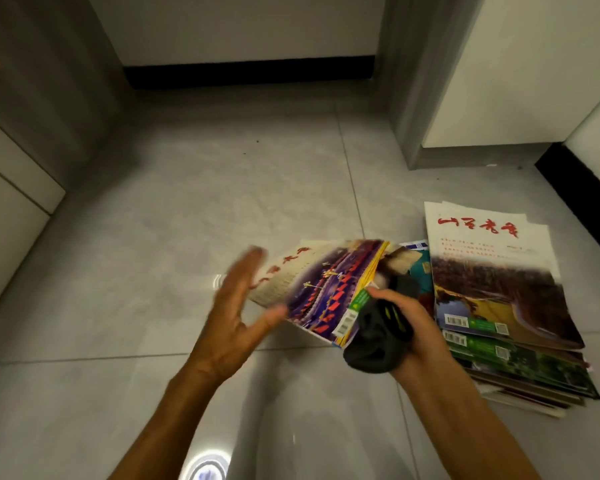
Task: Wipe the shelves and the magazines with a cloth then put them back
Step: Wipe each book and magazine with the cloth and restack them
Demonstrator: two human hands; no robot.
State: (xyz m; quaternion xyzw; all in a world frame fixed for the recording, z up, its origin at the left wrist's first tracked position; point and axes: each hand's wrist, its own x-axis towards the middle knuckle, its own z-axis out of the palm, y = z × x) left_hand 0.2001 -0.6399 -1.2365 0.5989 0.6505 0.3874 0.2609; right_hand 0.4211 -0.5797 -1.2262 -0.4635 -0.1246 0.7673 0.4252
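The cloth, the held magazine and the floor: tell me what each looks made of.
Cloth: dark grey soft fabric, matte, bunched into folds in the right hand.
Held magazine: paper with a glossy printed cover, bending between the right hand and the open left hand.
Floor: likely polished grey tile; grout lines and lamp reflections show.

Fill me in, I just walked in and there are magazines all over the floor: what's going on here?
A person is cleaning magazines over the tiled floor. The right hand grips a dark grey cloth and pinches the corner of a magazine with a purple cover, held up above the tiles. The left hand is open with its fingers spread at the magazine's far edge. A stack of magazines lies on the floor to the right.
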